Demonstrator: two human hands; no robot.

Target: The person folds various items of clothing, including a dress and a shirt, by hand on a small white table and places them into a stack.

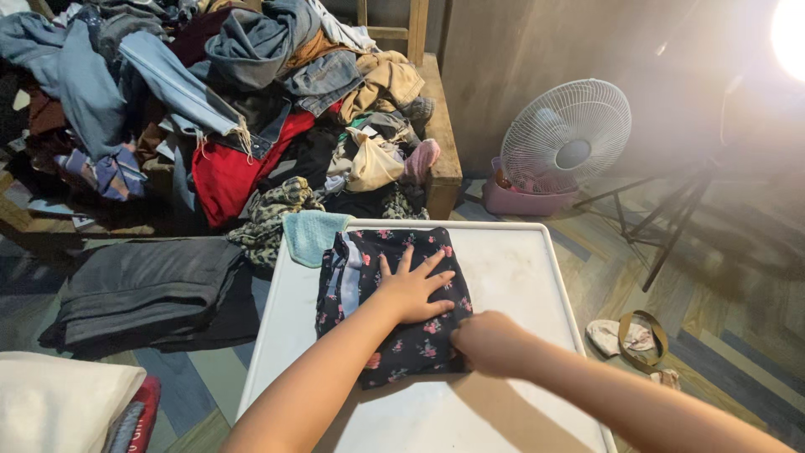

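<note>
Folded dark floral garment (394, 315) lying on the white tabletop (511, 277), toward its left edge and short of the far edge. Left hand (412, 289) pressed flat on top of it, fingers spread wide, gripping nothing. Right hand (490, 342) closed over the garment's near right corner, knuckles up; cannot tell whether cloth is pinched inside. Teal cloth (312, 235) draped over the far left corner of the tabletop. Beyond that, a heaped pile of clothes (243, 109) on a wooden bench (442, 143). Folded grey trousers (142, 289) on the floor off the left edge. White fan (566, 138) standing past the far right corner, sandals (629, 335) on the floor to the right.
</note>
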